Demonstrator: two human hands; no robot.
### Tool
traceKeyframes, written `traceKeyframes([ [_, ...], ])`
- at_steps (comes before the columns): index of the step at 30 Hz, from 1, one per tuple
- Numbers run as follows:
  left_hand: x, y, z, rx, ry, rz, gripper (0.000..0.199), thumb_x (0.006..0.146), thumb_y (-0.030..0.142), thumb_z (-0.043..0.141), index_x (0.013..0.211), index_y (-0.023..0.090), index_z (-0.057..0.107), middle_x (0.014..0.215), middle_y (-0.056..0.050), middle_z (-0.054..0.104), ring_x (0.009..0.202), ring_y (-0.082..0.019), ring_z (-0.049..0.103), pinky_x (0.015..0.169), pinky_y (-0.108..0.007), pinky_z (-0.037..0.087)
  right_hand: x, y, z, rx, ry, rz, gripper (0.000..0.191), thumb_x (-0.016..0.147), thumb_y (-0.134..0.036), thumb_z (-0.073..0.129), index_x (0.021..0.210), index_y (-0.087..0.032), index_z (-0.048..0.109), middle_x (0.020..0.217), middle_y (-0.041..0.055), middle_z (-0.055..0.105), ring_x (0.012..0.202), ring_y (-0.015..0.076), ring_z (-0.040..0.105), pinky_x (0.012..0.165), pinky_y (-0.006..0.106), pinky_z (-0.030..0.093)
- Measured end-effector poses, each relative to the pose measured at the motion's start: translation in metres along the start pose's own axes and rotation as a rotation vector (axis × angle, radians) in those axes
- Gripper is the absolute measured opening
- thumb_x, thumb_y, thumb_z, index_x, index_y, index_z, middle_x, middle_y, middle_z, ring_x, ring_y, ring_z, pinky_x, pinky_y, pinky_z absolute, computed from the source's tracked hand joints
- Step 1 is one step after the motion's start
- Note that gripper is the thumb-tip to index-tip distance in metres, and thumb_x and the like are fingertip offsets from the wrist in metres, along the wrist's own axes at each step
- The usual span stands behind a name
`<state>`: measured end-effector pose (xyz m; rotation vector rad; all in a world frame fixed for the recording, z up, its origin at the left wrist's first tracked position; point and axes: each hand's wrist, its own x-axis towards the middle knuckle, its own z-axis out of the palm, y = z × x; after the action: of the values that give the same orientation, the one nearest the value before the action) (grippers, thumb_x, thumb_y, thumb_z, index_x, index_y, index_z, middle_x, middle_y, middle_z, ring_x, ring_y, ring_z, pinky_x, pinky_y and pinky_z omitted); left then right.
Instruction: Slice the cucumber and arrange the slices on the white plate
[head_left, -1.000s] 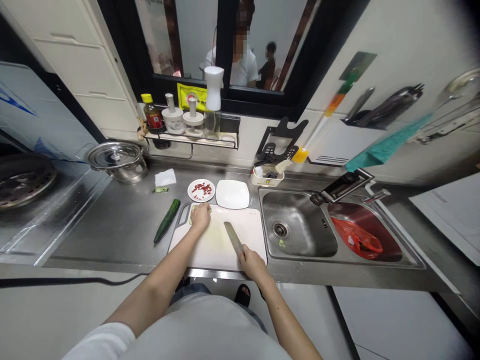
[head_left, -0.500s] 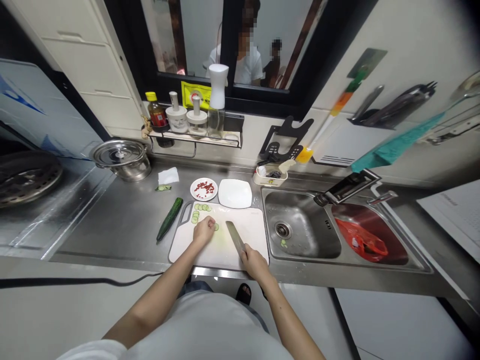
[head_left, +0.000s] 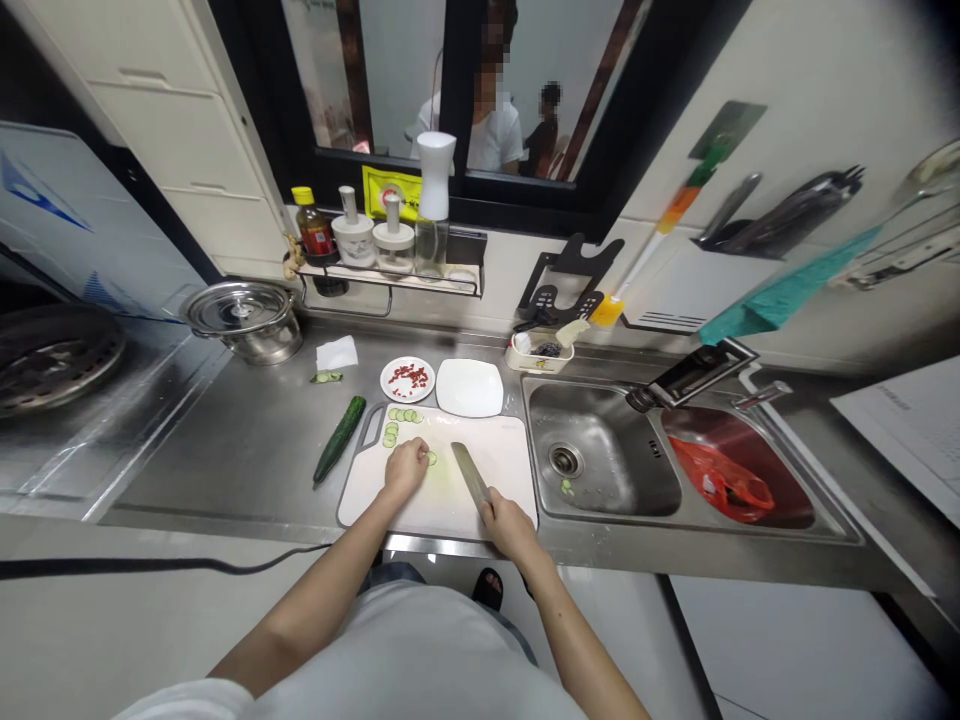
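Note:
On the white cutting board [head_left: 491,445], my left hand [head_left: 406,467] is pinched at a thin cucumber slice [head_left: 431,458] near the board's middle. My right hand [head_left: 510,523] grips the handle of a knife [head_left: 469,471], whose blade points up and left over the board, apart from the slice. Several cucumber slices [head_left: 405,415] lie along the board's top left corner. A whole green cucumber [head_left: 340,439] rests on the counter left of the board. Behind the board are a round plate of red pieces [head_left: 390,388] and a white square plate [head_left: 470,387].
A double sink [head_left: 615,440] with a red bag [head_left: 724,485] is to the right. At the left stand a lidded steel pot [head_left: 259,330] and a stove [head_left: 56,355]. A rack [head_left: 390,277] holds bottles and jars; a small box [head_left: 538,361] sits by the wall.
My left hand has shifted slightly left, and the slice at its fingertips has moved a little with it. The knife and my right hand have hardly moved.

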<state>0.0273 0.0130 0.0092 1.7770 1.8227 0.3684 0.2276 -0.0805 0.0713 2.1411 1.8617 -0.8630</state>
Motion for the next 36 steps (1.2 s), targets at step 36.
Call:
traceKeyframes([
  [36, 0.007, -0.019, 0.011, -0.070, 0.061, 0.030, 0.020, 0.085, 0.013, 0.048, 0.088, 0.018, 0.067, 0.094, -0.007, 0.066, 0.093, -0.018, 0.059, 0.083, -0.027, 0.042, -0.019, -0.034, -0.002, -0.239, -0.063, -0.139, 0.033, 0.092, -0.013, 0.032, 0.117, -0.016, 0.052, 0.095, 0.0140, 0.070, 0.093, 0.0244, 0.067, 0.070, 0.030, 0.043],
])
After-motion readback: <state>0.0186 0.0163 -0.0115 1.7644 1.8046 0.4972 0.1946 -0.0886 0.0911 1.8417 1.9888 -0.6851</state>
